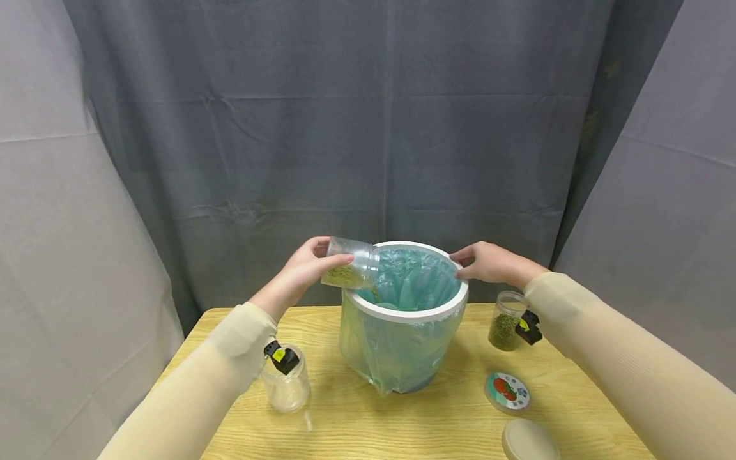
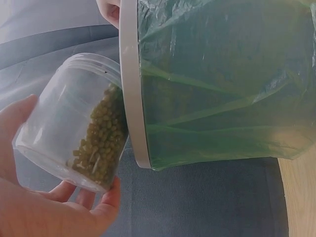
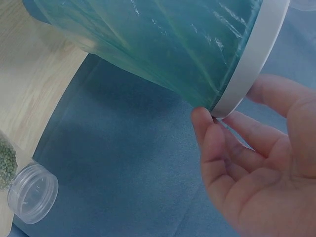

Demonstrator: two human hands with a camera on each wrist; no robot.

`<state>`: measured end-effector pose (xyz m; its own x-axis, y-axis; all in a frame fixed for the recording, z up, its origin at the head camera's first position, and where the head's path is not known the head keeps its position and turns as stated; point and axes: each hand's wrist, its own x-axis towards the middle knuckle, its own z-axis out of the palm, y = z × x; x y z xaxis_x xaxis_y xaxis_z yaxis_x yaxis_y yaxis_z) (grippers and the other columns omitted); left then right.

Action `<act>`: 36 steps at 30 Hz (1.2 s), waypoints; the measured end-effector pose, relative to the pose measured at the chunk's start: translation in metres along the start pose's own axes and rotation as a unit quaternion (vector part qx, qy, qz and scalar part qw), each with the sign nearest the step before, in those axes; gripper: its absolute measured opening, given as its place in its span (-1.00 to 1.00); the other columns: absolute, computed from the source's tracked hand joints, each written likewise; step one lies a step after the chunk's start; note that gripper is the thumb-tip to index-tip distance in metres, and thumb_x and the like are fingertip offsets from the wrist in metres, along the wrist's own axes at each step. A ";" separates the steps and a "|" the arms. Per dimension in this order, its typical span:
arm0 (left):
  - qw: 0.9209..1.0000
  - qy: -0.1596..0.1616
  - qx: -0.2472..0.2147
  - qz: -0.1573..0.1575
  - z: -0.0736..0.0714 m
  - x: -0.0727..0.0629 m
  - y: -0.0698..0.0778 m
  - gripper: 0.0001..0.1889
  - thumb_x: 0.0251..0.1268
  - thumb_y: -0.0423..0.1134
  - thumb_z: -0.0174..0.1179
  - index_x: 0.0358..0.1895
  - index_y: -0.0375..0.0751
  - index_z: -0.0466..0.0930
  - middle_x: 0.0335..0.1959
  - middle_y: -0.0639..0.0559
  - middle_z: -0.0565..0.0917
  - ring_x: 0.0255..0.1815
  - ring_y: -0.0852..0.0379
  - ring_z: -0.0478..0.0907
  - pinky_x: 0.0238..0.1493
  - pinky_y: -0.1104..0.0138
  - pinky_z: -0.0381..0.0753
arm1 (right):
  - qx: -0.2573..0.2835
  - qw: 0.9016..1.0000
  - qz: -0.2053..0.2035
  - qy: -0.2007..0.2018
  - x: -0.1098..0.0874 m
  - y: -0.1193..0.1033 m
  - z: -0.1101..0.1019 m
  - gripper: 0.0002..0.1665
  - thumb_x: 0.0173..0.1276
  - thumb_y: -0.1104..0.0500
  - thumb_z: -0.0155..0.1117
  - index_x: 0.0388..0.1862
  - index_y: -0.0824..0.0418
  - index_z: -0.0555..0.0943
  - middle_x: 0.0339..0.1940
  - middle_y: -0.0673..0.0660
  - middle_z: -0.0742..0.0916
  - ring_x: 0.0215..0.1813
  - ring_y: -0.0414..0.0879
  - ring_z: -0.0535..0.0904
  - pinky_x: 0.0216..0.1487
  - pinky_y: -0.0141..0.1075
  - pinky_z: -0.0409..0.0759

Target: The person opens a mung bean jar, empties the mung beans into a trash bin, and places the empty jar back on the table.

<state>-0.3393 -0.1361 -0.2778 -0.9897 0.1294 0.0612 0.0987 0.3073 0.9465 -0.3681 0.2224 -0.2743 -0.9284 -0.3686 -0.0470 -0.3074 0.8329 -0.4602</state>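
Observation:
My left hand (image 1: 293, 271) grips a clear plastic jar (image 1: 358, 250) round its side, near the base. The jar lies tilted with its mouth at the left rim of a trash bin (image 1: 422, 315), and small green grains (image 2: 101, 140) are heaped along its lower side. A few grains show just past its mouth, over the bin's opening. A thin green bag (image 1: 397, 358) lines the bin and folds down over its outside. At the bin's right side, my right hand (image 1: 493, 263) holds the white rim (image 3: 253, 59) between thumb and fingers.
An uncapped clear jar (image 1: 287, 390) stands at the left of the wooden table (image 1: 368, 428). Beneath my right forearm stands another uncapped jar (image 1: 504, 331) with green grains. Nearer lie a lid with a tomato picture (image 1: 507, 391) and a plain beige lid (image 1: 530, 441). Grey curtains (image 1: 299, 160) hang behind.

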 end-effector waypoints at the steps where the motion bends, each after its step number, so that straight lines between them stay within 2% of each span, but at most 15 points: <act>1: 1.000 0.000 0.000 0.000 0.000 0.000 0.000 -0.12 0.29 -0.10 0.40 0.57 -0.30 0.14 0.53 -0.24 0.35 0.55 -0.17 0.29 0.58 -0.04 0.23 | 0.000 1.000 -0.001 0.000 0.000 0.000 0.000 -0.35 0.46 0.17 0.32 0.44 0.42 0.45 0.34 0.44 0.61 0.39 0.35 0.51 0.33 0.16 0.54; 12: 1.000 0.001 0.009 0.002 0.001 0.000 0.003 -0.12 0.30 -0.07 0.40 0.57 -0.28 0.16 0.54 -0.22 0.34 0.56 -0.17 0.28 0.58 -0.06 0.22 | 0.003 1.000 0.002 0.000 -0.001 -0.001 -0.001 -0.35 0.48 0.16 0.30 0.45 0.42 0.44 0.37 0.45 0.58 0.41 0.37 0.48 0.34 0.16 0.53; 36: 1.000 0.000 0.012 0.006 0.000 -0.002 0.006 -0.13 0.28 -0.08 0.41 0.57 -0.26 0.18 0.53 -0.22 0.35 0.55 -0.17 0.28 0.58 -0.06 0.23 | 0.014 1.000 0.002 -0.001 -0.002 -0.001 0.000 -0.36 0.50 0.15 0.29 0.45 0.41 0.44 0.39 0.43 0.56 0.34 0.32 0.57 0.27 0.11 0.60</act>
<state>-0.3368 -0.1343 -0.2724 -0.9885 0.1328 0.0726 0.1131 0.3287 0.9376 -0.3656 0.2221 -0.2739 -0.9295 -0.3653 -0.0511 -0.2966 0.8225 -0.4853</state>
